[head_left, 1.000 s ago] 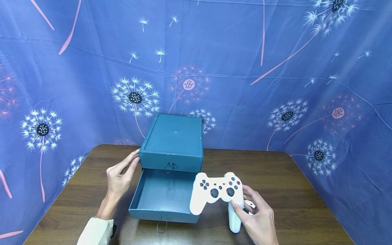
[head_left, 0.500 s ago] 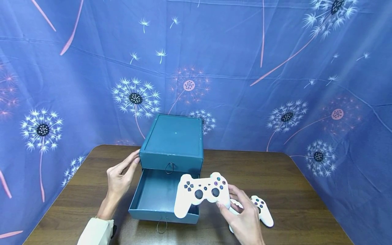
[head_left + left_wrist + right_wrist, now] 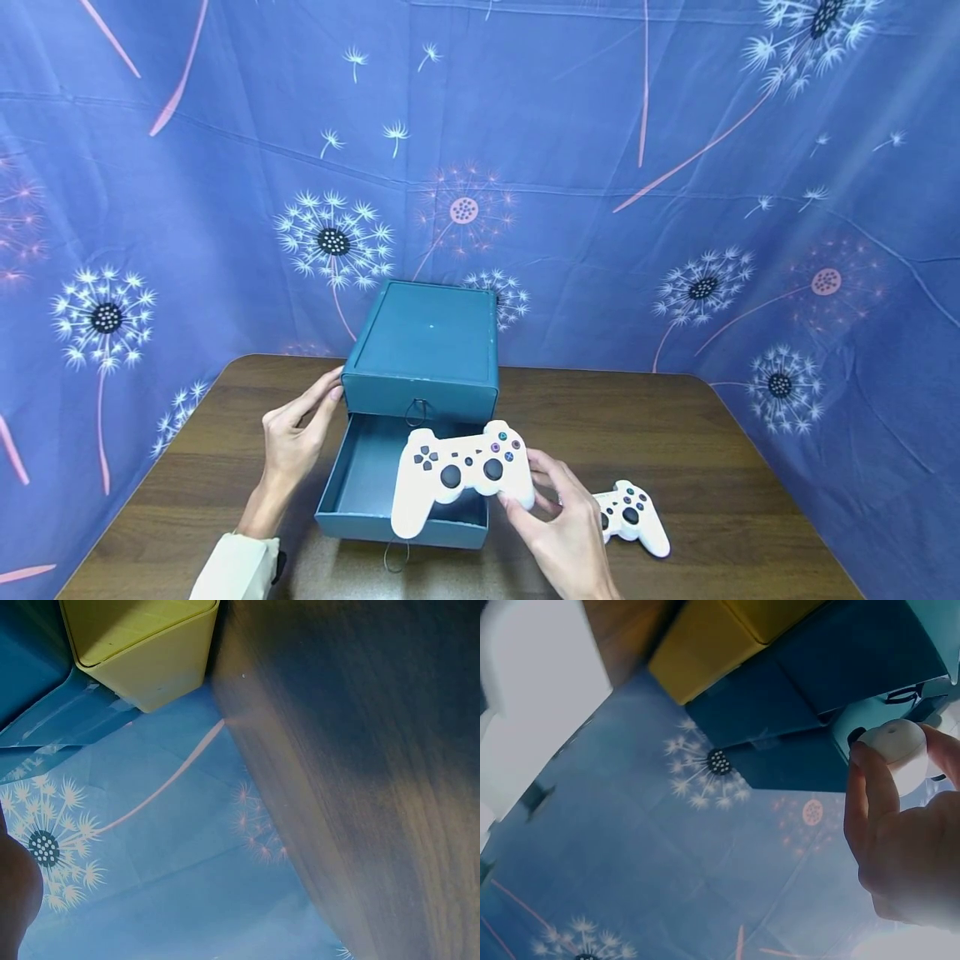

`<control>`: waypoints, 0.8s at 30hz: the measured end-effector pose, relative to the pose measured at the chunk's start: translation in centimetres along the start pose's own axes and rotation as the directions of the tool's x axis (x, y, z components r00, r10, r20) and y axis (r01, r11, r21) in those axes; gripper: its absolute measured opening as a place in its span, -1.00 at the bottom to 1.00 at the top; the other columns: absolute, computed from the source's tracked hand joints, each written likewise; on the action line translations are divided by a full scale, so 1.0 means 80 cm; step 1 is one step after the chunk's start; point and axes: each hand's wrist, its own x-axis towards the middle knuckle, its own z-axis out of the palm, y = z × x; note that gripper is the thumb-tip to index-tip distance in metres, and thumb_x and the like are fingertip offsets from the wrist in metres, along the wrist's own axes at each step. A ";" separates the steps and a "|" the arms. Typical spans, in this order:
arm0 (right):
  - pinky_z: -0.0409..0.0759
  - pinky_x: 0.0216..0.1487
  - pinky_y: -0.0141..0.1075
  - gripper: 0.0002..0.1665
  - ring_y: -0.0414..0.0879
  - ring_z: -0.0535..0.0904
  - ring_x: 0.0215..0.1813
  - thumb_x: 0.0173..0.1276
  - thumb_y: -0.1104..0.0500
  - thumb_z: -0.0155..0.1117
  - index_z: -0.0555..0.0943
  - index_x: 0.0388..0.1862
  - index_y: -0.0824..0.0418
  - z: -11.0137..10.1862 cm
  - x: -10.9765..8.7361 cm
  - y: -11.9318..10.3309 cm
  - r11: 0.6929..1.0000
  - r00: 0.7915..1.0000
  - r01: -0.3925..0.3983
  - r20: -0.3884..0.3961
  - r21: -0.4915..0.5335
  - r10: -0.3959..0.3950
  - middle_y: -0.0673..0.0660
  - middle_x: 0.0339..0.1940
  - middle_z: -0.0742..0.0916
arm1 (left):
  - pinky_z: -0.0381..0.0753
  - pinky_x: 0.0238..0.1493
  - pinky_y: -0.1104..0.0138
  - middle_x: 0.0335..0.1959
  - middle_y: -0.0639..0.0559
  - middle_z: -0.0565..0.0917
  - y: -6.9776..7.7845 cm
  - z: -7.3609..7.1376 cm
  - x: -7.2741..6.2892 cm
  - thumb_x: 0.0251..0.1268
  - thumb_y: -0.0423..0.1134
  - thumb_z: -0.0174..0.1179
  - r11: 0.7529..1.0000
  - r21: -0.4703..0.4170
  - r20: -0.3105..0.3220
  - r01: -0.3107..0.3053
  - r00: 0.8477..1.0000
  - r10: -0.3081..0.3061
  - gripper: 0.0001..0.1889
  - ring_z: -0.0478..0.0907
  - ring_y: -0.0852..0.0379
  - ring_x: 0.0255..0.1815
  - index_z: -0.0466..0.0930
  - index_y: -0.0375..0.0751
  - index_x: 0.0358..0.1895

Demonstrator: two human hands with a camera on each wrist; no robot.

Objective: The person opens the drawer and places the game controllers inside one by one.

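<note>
A white game controller [image 3: 465,479], face up towards the camera, is held over the pulled-out lower drawer [image 3: 356,527] of a teal drawer box [image 3: 427,333]. My right hand [image 3: 562,525] grips the controller by its right handle, thumb in front and fingers behind; the right wrist view shows the rounded handle end [image 3: 907,742] pinched between them. Fingers of my left hand [image 3: 296,442] touch the box's left side near its upper front corner. The upper drawer is pushed in, with a thin ring pull [image 3: 416,412] on its front.
A second white controller [image 3: 633,521] lies on the brown wooden table [image 3: 675,433], partly behind the right hand. A yellow box [image 3: 150,660] adjoins the teal one in the wrist views; the head view hides it. Blue dandelion-print cloth [image 3: 562,208] hangs behind.
My right hand has carried the controller leftwards, from the drawer's right edge to over it. This uncovers more of the second controller on the table. The left hand stays in place.
</note>
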 end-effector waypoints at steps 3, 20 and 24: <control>0.78 -0.08 -0.26 -0.33 -0.06 0.74 -0.04 -0.02 0.40 0.69 0.71 0.12 0.11 0.005 0.000 -0.004 1.000 1.000 -0.004 0.014 0.007 0.003 -0.01 -0.05 0.77 | 0.67 0.01 0.52 -0.10 -0.44 0.74 0.000 0.000 0.000 -0.04 -0.90 0.23 1.000 0.003 0.000 0.000 1.000 0.000 -0.51 0.70 0.32 0.05 0.69 -0.61 0.03; 0.78 -0.09 -0.24 -0.38 -0.03 0.73 -0.04 0.03 0.33 0.68 0.71 0.13 0.13 0.024 0.004 -0.017 1.000 0.998 -0.026 0.062 -0.011 0.027 0.02 -0.07 0.75 | 0.67 0.03 0.49 -0.06 -0.42 0.74 -0.004 -0.002 -0.004 -0.02 -0.89 0.25 1.000 0.002 0.011 0.024 1.000 -0.024 -0.51 0.70 0.29 0.06 0.69 -0.59 0.06; 0.79 -0.10 -0.24 -0.38 -0.03 0.75 -0.03 0.03 0.32 0.68 0.71 0.12 0.14 0.028 0.004 -0.020 1.000 0.999 -0.013 0.052 -0.023 0.014 0.02 -0.07 0.75 | 0.67 0.03 0.49 -0.05 -0.41 0.74 -0.003 -0.002 -0.004 -0.01 -0.88 0.25 1.000 0.004 0.016 0.023 1.000 -0.023 -0.51 0.70 0.28 0.06 0.69 -0.58 0.07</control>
